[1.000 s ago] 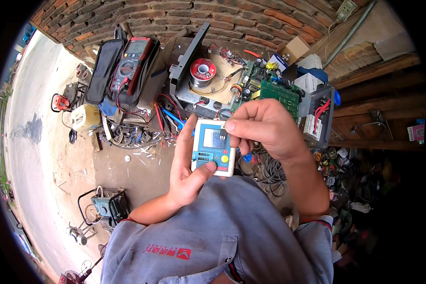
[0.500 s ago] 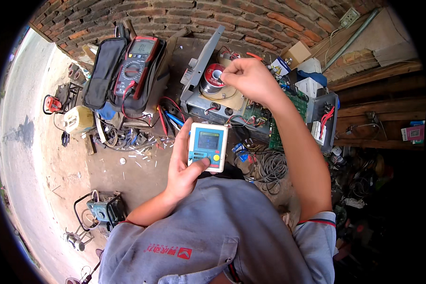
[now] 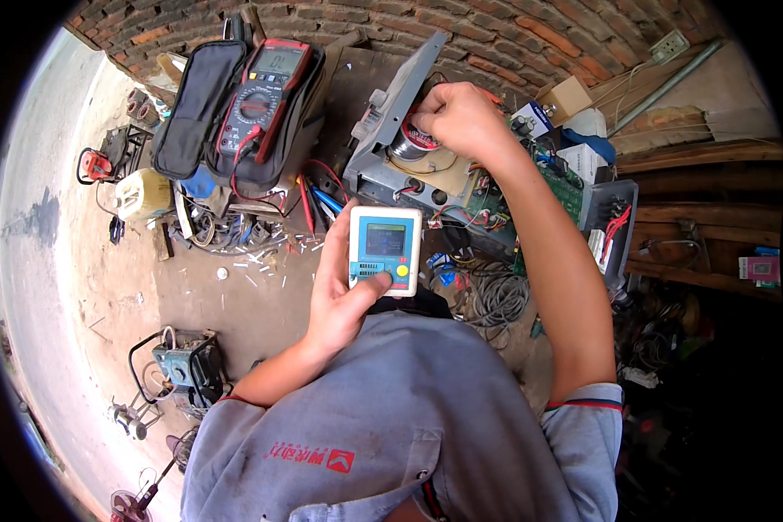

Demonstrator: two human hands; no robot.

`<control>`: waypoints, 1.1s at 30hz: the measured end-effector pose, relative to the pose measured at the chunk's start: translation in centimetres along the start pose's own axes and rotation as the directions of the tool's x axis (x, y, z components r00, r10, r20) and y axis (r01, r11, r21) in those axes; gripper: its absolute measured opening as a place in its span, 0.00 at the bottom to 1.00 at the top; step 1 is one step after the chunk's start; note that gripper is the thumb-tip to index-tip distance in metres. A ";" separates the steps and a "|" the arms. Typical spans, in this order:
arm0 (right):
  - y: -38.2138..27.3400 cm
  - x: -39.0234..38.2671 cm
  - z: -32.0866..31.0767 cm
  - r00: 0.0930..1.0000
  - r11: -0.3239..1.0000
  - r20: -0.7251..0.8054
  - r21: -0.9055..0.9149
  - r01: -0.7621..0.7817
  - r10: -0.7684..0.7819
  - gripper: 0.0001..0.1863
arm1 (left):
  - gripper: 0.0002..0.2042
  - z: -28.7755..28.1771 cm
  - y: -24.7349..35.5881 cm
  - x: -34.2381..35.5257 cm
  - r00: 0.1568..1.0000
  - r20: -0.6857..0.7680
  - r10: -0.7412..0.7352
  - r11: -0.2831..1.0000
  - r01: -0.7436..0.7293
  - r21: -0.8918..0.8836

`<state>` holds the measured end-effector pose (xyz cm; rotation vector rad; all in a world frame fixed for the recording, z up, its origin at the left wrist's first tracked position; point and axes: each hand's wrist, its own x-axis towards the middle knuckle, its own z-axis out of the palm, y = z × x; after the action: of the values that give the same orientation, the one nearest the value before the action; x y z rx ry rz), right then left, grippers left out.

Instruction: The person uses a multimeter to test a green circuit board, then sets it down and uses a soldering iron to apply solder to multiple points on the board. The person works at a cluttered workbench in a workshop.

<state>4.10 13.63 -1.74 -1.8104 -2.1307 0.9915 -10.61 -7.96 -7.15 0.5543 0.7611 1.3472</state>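
Handheld component tester, front and middle, upright in the left hand, thumb on its face low down, the other fingers wrapped round its left side. Its screen is lit, so it looks powered up, though the readout is too small to judge. Up and far goes the right arm, and the right hand is over the solder spool; fingers drawn in narrow, tips at the spool's red top, and whether they pinch anything I cannot tell.

So where do things stand? The metal chassis appears opened up, circuit board exposed to the right, side panel leaning on the left. Nothing is closed up yet, as far as I can judge.

Now the edges! That panel rises just left of the right hand, and loose wires run along the chassis's near side, so room there looks tight. The tester has it easier, held in the air short of the chassis, touching only the left hand. Left of it lie the red probe and, farther off on the bench, the digital multimeter in its black case.
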 end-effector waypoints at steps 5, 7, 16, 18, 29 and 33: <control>-0.5 -2.0 -1.0 0.980 0.996 -0.177 0.016 0.093 -0.089 0.12 | 0.45 0.7 -0.1 0.7 1.000 -0.007 0.023 0.992 -0.022 0.121; -0.8 -4.1 -2.2 0.962 0.982 -0.241 0.109 0.156 -0.126 0.12 | 0.46 0.9 -0.4 0.9 0.999 -0.014 0.032 0.984 -0.029 0.177; 2.5 -18.9 -6.0 0.936 0.822 -0.350 0.522 0.230 -0.040 0.06 | 0.47 1.4 -2.3 0.9 0.998 -0.043 0.042 0.933 -0.024 0.358; 4.6 -21.0 -4.8 0.929 0.799 -0.348 0.517 0.306 -0.130 0.04 | 0.47 1.8 -2.7 0.6 0.996 -0.077 0.046 0.931 -0.015 0.365; 12.1 -26.3 3.5 0.996 0.758 0.041 0.651 0.032 -0.077 0.05 | 0.38 3.8 -6.5 -0.9 0.979 -0.202 0.002 0.931 0.073 0.359; 13.8 -27.4 5.6 0.985 0.745 0.161 0.663 -0.064 -0.058 0.06 | 0.31 2.6 -8.5 -1.5 0.934 -0.309 -0.178 0.922 0.269 0.279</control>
<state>19.06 -13.29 -6.36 -1.3902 -1.5173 1.6925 -3.21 -10.56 -11.54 0.5142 1.2519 1.1033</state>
